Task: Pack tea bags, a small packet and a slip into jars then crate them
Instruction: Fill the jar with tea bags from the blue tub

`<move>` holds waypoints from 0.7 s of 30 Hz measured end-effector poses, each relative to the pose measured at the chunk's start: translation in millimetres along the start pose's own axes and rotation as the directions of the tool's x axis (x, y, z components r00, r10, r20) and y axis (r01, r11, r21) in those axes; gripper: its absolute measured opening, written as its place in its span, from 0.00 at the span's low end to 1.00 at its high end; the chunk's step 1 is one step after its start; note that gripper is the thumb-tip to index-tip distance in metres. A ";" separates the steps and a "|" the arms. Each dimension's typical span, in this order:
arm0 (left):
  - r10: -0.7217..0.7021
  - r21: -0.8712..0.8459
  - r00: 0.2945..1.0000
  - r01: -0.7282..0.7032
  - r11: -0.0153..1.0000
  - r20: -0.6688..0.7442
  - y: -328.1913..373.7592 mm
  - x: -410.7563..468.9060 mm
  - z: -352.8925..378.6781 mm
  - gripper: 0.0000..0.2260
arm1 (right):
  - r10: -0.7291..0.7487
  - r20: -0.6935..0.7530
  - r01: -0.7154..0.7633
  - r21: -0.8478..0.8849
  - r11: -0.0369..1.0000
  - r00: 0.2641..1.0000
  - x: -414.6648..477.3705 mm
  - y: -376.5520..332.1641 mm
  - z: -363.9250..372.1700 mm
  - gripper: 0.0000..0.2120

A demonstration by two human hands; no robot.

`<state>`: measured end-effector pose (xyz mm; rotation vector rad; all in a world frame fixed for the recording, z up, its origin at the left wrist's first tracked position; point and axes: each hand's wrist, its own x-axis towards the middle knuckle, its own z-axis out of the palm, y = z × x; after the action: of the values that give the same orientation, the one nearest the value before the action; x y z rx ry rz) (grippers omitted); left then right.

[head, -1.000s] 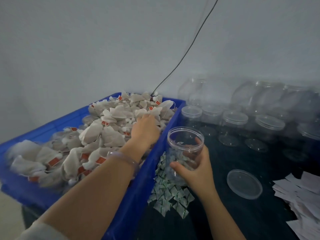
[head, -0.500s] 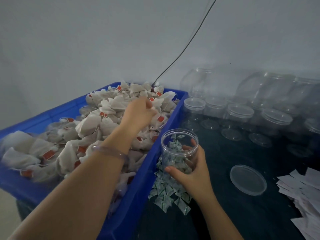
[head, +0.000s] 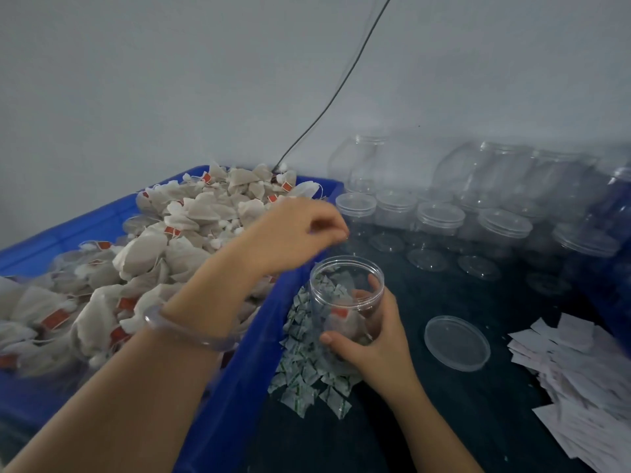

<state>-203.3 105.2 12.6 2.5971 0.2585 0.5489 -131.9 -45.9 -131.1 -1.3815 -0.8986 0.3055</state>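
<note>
1. The left hand (head: 297,230) has left the tea-bag pile (head: 191,233) and swung toward 3 o'clock. It now hangs over the blue bin's (head: 246,370) rim at the jar's (head: 338,295) 11 o'clock, fingers curled downward.
2. A tea bag (head: 341,324) with a red tag now lies inside the jar, where none showed before.

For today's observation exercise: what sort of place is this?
Probably a small hand-packing workbench: a blue bin heaped with tea bags, rows of empty clear jars, and a pile of paper slips.

A thin black cable (head: 331,103) slants down a pale grey wall (head: 136,80) behind the dark tabletop (head: 478,421).
</note>
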 end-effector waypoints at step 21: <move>-0.564 0.557 0.804 0.386 0.736 0.189 -68.9 -1.5 24.1 0.10 | -0.028 0.021 0.028 0.013 1.000 0.999 -14.3 5.1 -5.6 0.40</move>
<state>-200.3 155.0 -40.6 2.8647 1.0451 -0.2082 -135.7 -58.4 -140.7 -1.3551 -0.9316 0.3043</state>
